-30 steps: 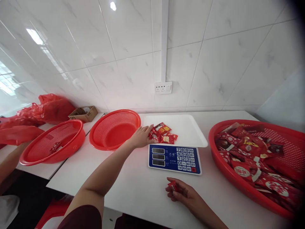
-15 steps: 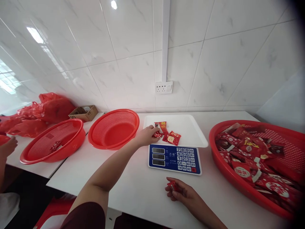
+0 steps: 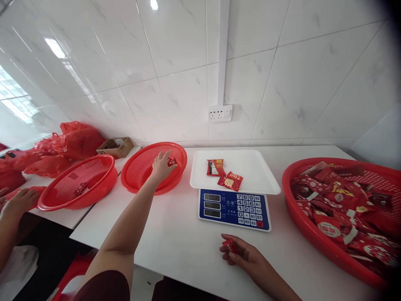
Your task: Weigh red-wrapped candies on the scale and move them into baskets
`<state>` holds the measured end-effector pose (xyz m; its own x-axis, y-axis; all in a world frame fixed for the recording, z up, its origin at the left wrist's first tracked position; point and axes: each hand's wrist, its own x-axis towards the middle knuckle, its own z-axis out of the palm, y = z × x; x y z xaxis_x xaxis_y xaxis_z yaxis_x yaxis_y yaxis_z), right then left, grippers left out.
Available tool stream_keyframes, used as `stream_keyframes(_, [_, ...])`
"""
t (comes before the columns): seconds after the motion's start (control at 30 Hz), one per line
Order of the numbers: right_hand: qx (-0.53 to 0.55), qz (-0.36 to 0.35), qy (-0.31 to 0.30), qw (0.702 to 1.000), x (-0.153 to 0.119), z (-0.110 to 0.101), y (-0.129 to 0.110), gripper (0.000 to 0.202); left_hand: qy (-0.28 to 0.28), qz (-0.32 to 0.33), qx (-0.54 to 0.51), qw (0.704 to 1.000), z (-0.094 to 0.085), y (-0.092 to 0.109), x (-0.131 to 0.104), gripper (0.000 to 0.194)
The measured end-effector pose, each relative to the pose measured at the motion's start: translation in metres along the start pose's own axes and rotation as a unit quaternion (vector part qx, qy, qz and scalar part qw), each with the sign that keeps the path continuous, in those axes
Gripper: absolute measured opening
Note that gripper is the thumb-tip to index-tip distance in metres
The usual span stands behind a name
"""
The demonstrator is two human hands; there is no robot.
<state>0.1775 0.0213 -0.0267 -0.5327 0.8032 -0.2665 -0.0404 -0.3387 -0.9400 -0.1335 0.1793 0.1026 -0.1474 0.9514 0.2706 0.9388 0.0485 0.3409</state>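
Observation:
My left hand [image 3: 163, 167] is over the middle red plastic basket [image 3: 138, 184], its fingers spread. A small red packet [image 3: 172, 161] shows just beside the thumb, inside the basket's outline; whether it still touches the fingers is hard to see. Low in front of the scale, my right hand [image 3: 239, 250] is closed on a small red packet [image 3: 229, 244]. Two red snack packets, one with a figure [image 3: 215, 167] and one with pale lettering [image 3: 230, 181], lie on the white pan [image 3: 257, 167] of the digital scale [image 3: 233, 211].
A large red basket [image 3: 297, 225] heaped with red packets stands at the right. On the left are another red basket [image 3: 103, 190] with a few packets, a cardboard box [image 3: 115, 147] and red plastic bags [image 3: 81, 140]. Another person's hand [image 3: 23, 200] is at the far left.
My left hand has moved left from the scale pan to the middle basket, taking a small red packet along, and its fingers have spread. My right hand keeps its packet.

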Motion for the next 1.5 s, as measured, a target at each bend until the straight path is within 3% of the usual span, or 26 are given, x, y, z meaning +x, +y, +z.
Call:
stream_keyframes(0.07, [0.001, -0.002, -0.001, 1.0, 0.0, 0.001, -0.001, 0.063, -0.018, 0.026, 0.001, 0.999, 0.01, 0.013, -0.002, 0.071])
stream_keyframes(0.17, [-0.002, 0.002, 0.001, 1.0, -0.001, 0.002, -0.004, 0.064, -0.068, 0.136, -0.028, 0.988, 0.032, 0.051, -0.008, 0.067])
stream_keyframes(0.27, [-0.001, 0.002, 0.01, 1.0, -0.001, 0.002, -0.007, 0.065, -0.158, 0.255, -0.051, 0.953, 0.055, 0.095, -0.01, 0.068])
stream_keyframes(0.4, [0.013, -0.001, 0.017, 1.0, -0.003, 0.002, -0.008, 0.065, -0.29, 0.294, -0.029, 0.91, 0.074, 0.132, -0.006, 0.078])
stream_keyframes(0.47, [0.017, 0.0, 0.015, 1.0, -0.003, 0.002, -0.006, 0.066, -0.302, 0.301, -0.015, 0.904, 0.079, 0.14, -0.005, 0.075])
stream_keyframes(0.57, [0.02, 0.004, 0.014, 1.0, 0.0, 0.001, 0.004, 0.068, -0.238, 0.332, -0.024, 0.913, 0.087, 0.145, -0.004, 0.062])
stream_keyframes(0.7, [0.014, 0.01, 0.015, 1.0, 0.003, 0.001, 0.013, 0.068, -0.162, 0.328, -0.057, 0.929, 0.094, 0.143, -0.002, 0.041])
stream_keyframes(0.9, [0.002, 0.015, 0.012, 1.0, -0.001, 0.003, 0.001, 0.062, -0.075, 0.246, -0.104, 0.961, 0.086, 0.131, 0.006, 0.02])
stream_keyframes(1.07, [0.007, 0.012, 0.01, 1.0, -0.002, 0.003, -0.001, 0.062, 0.023, 0.174, -0.13, 0.976, 0.055, 0.107, 0.015, 0.022])
stream_keyframes(1.2, [0.006, 0.013, 0.009, 1.0, -0.001, 0.003, 0.0, 0.062, 0.119, 0.078, -0.119, 0.983, 0.015, 0.065, 0.026, 0.028])
stream_keyframes(1.3, [-0.001, 0.015, 0.003, 1.0, 0.0, 0.003, 0.0, 0.063, 0.072, 0.011, -0.076, 0.994, -0.004, 0.028, 0.026, 0.04])
stream_keyframes(1.4, [-0.004, 0.005, 0.005, 1.0, 0.001, 0.002, 0.003, 0.058, 0.003, -0.021, -0.035, 0.999, -0.008, 0.009, 0.01, 0.056])
stream_keyframes(1.5, [-0.022, -0.007, 0.007, 1.0, 0.0, 0.005, 0.003, 0.042, 0.058, 0.024, -0.079, 0.995, -0.004, 0.018, -0.028, 0.05])
